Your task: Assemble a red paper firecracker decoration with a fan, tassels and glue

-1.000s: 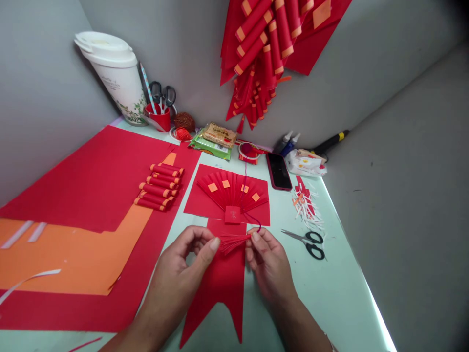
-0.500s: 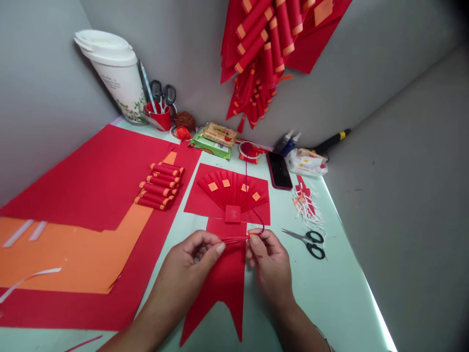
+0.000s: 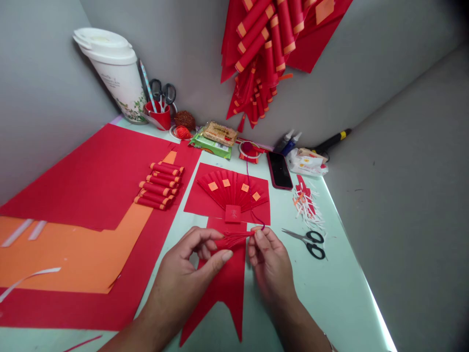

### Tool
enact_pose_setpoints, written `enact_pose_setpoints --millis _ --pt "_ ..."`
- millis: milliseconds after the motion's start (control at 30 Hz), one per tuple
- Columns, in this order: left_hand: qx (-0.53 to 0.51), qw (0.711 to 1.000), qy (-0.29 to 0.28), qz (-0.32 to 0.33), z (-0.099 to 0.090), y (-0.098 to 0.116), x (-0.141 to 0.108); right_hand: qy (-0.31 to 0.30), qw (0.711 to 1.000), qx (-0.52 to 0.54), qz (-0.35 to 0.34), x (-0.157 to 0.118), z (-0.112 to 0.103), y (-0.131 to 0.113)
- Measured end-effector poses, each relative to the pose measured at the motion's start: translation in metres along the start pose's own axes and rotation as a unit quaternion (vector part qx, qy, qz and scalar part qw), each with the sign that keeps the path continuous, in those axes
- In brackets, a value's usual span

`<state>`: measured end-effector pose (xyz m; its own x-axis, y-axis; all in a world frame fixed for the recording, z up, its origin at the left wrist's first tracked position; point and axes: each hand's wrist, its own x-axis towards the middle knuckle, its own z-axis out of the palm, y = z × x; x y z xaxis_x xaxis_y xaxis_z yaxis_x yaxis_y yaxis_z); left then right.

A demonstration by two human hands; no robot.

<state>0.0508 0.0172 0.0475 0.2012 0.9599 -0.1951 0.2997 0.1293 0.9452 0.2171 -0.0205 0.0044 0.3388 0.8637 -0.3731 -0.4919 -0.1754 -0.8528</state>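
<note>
A small red paper tassel (image 3: 236,238) hangs level between my hands, its strands fanned toward the left. Thumb and fingers of my right hand (image 3: 269,249) pinch its right end, where a dark red cord comes out. My left hand (image 3: 200,256) has its thumb and forefinger parted around the loose strands. Beneath the hands lies a red paper strip (image 3: 223,283) with a notched lower end. Just above it, a pleated red fan (image 3: 227,188) with small orange squares rests on a red sheet (image 3: 262,212).
Rolled red paper tubes (image 3: 161,186) lie left on large red (image 3: 84,171) and orange sheets (image 3: 73,264). Scissors (image 3: 311,242), paper scraps (image 3: 307,203) and a phone (image 3: 279,170) are at right. A cup (image 3: 117,78) stands at back left; red paper decorations (image 3: 271,44) hang above.
My left thumb and forefinger have moved apart, and the tassel's strands have spread out. My right hand keeps its pinch, shifted slightly right.
</note>
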Motion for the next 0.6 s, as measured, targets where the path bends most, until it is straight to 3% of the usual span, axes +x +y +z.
enact_pose_setpoints --millis 267,600 --pt "0.074 0.989 0.050 0.117 0.0032 -0.0056 -0.0003 0.000 0.998 0.043 0.041 -0.0015 0.0036 -0.0010" --pt "0.104 0.976 0.073 0.179 0.0037 -0.0030 -0.0009 -0.003 0.999 -0.025 0.021 -0.0031 0.0050 0.0021"
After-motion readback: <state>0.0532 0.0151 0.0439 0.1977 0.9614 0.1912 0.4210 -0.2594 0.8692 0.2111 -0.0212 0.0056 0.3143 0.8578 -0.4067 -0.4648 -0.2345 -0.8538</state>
